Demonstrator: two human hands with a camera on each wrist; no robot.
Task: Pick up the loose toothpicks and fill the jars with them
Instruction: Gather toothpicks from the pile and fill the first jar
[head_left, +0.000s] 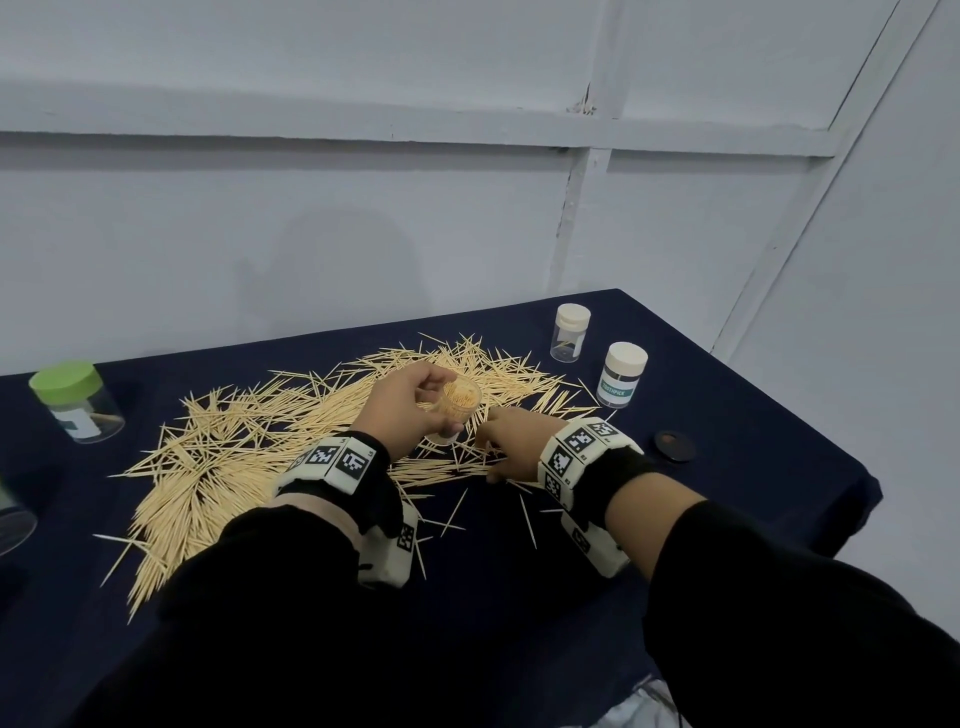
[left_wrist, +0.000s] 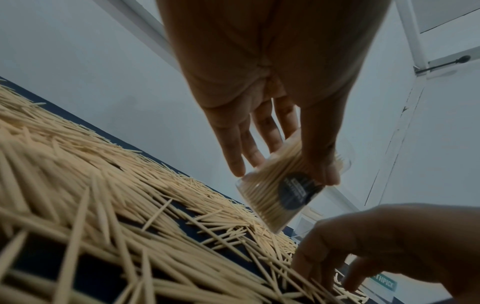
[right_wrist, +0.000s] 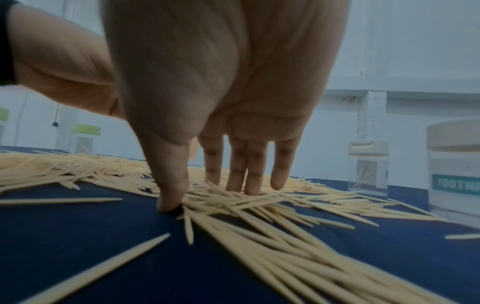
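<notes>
A wide heap of loose toothpicks (head_left: 249, 441) (left_wrist: 91, 185) (right_wrist: 259, 205) covers the dark blue tablecloth (head_left: 519, 597). My left hand (head_left: 410, 410) (left_wrist: 272, 123) grips a clear open jar (head_left: 457, 410) (left_wrist: 280, 195) packed with toothpicks, tilted just above the heap. My right hand (head_left: 506, 441) (right_wrist: 221, 185) is down on the toothpicks beside the jar, with its straight fingers (right_wrist: 246, 168) and thumb (right_wrist: 168, 185) touching the pile and cloth; in the left wrist view this right hand (left_wrist: 376, 246) shows at the lower right.
Two white-lidded jars stand at the back right: a nearly empty one (head_left: 570, 332) (right_wrist: 367, 166) and a labelled one (head_left: 622, 374) (right_wrist: 454, 168). A green-lidded jar (head_left: 78, 402) stands at the left. A dark round lid (head_left: 674, 446) lies right of my right wrist.
</notes>
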